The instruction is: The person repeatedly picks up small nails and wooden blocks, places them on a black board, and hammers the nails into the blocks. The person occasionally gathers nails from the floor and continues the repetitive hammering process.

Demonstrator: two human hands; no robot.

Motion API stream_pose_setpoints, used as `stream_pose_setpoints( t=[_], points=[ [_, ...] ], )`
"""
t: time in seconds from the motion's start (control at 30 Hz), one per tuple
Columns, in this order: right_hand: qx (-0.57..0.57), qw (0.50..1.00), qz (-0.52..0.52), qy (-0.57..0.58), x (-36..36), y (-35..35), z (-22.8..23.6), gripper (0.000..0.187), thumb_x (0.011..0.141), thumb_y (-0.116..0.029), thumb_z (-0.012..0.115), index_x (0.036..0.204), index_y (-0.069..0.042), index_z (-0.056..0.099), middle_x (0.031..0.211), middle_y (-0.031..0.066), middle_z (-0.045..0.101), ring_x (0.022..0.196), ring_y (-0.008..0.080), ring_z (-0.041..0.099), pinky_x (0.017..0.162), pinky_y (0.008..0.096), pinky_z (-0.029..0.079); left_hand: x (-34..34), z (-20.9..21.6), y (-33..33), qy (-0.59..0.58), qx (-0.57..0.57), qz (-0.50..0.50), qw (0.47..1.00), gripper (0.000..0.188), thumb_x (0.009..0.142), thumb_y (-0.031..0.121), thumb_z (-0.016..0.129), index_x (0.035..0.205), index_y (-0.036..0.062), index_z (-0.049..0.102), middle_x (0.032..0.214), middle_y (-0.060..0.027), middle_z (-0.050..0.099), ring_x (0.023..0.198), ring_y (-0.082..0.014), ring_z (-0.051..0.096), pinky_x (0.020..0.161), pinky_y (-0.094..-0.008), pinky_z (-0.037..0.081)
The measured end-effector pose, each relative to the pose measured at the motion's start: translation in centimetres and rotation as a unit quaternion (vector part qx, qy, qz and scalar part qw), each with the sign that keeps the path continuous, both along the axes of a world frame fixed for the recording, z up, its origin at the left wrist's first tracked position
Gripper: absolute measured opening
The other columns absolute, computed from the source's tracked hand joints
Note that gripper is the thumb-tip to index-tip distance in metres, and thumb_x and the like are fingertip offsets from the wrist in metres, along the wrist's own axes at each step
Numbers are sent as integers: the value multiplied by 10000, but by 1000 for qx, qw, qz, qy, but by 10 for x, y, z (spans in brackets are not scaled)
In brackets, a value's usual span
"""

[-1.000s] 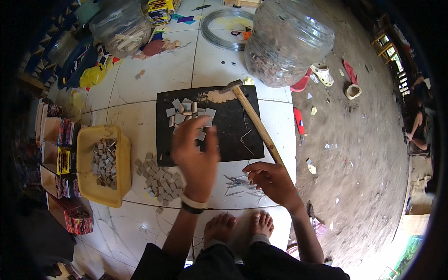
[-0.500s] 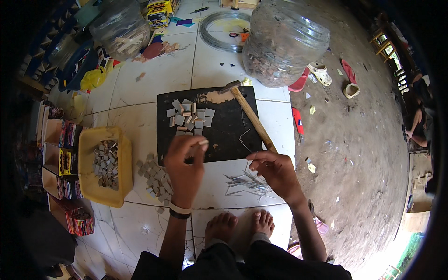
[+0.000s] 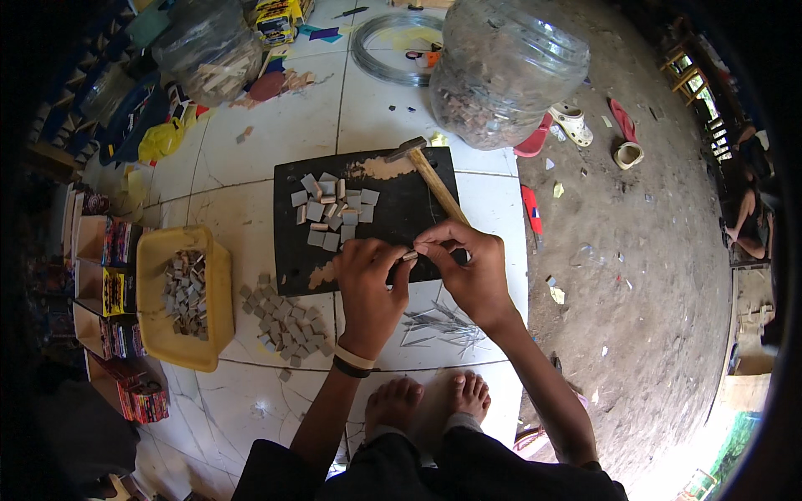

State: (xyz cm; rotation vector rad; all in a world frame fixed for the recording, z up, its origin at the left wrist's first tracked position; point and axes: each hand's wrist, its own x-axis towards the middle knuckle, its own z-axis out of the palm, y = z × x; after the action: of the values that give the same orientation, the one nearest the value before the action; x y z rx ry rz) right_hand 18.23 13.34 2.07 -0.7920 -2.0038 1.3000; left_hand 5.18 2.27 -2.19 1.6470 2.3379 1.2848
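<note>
My left hand (image 3: 368, 284) and my right hand (image 3: 468, 267) meet over the near edge of a black slab (image 3: 401, 213) on the tiled floor. Together their fingertips pinch a small grey piece (image 3: 409, 255) between them. Several small grey squares (image 3: 332, 210) lie in a loose cluster on the slab's left half. A hammer (image 3: 430, 177) with a wooden handle rests across the slab, its handle running under my right hand. A heap of thin metal nails (image 3: 439, 321) lies on the tile below my right hand.
A yellow tub (image 3: 154, 334) holding grey pieces sits at left, with a loose pile of grey squares (image 3: 284, 321) beside it. Large clear jars (image 3: 501, 71) (image 3: 205, 54) stand beyond the slab. A wire coil (image 3: 393, 46), sandals (image 3: 576, 125) and my bare feet (image 3: 426, 405) are also here.
My left hand came from the pile of grey squares at lower left up to the slab's edge. My right hand rose from the nails to meet it.
</note>
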Motion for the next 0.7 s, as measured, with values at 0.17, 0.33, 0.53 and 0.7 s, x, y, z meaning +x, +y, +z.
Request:
stream_pose_setpoints(
  t=[0.17,0.33,0.53,0.7],
  points=[
    [17,999,2,-42,-3,-1,5,71,956,13,781,1026,2,773,952,99,805,827,176,759,780,311,595,-1,2,1,-6,7,-3,1000,168,843,83,846,994,114,781,958,-26,675,992,-279,607,867,-455,412],
    [20,999,4,-37,-3,-2,5,67,952,11,781,1015,-4,767,946,101,803,822,193,763,778,323,596,-1,0,1,-3,-6,-1,1000,158,847,87,844,988,119,780,959,-25,672,990,-279,607,871,-454,411],
    [81,996,6,-45,-6,-3,3,97,919,48,760,989,-11,729,925,124,775,837,276,757,769,371,597,-2,3,1,-10,-8,-8,1000,153,846,91,844,981,118,777,963,-30,669,993,-284,606,874,-458,411],
    [159,987,21,-28,-8,-5,5,127,870,64,744,938,-22,681,879,157,722,847,378,710,752,454,578,-1,10,2,-41,5,-10,999,249,846,53,826,1081,112,769,1020,-35,701,1039,-294,622,923,-466,430]
  ],
)
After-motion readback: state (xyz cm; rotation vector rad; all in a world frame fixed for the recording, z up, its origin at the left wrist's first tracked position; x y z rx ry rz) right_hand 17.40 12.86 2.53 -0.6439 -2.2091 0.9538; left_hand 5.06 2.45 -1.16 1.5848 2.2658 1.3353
